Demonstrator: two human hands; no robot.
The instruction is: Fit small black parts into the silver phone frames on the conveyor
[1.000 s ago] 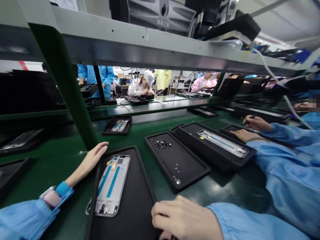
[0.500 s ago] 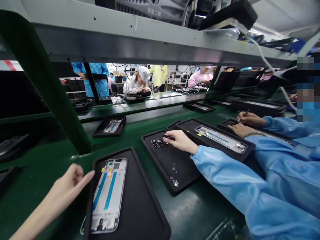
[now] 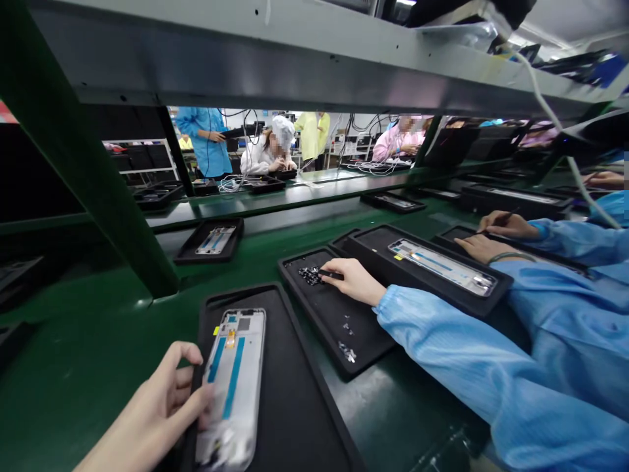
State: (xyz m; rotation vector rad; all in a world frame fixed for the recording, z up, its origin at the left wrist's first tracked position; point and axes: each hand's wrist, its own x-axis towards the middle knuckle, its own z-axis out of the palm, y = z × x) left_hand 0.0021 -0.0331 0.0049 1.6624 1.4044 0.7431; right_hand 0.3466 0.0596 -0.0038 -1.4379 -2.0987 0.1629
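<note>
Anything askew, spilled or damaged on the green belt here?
Nothing stands out. The silver phone frame lies flat in its black tray under the left hand; small dark parts stay inside the neighbouring tray.

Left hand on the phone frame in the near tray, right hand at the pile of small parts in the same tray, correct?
Not quite. In the head view the right hand is at the small parts in the neighbouring tray, not the near tray. The left hand is on the phone frame.
</note>
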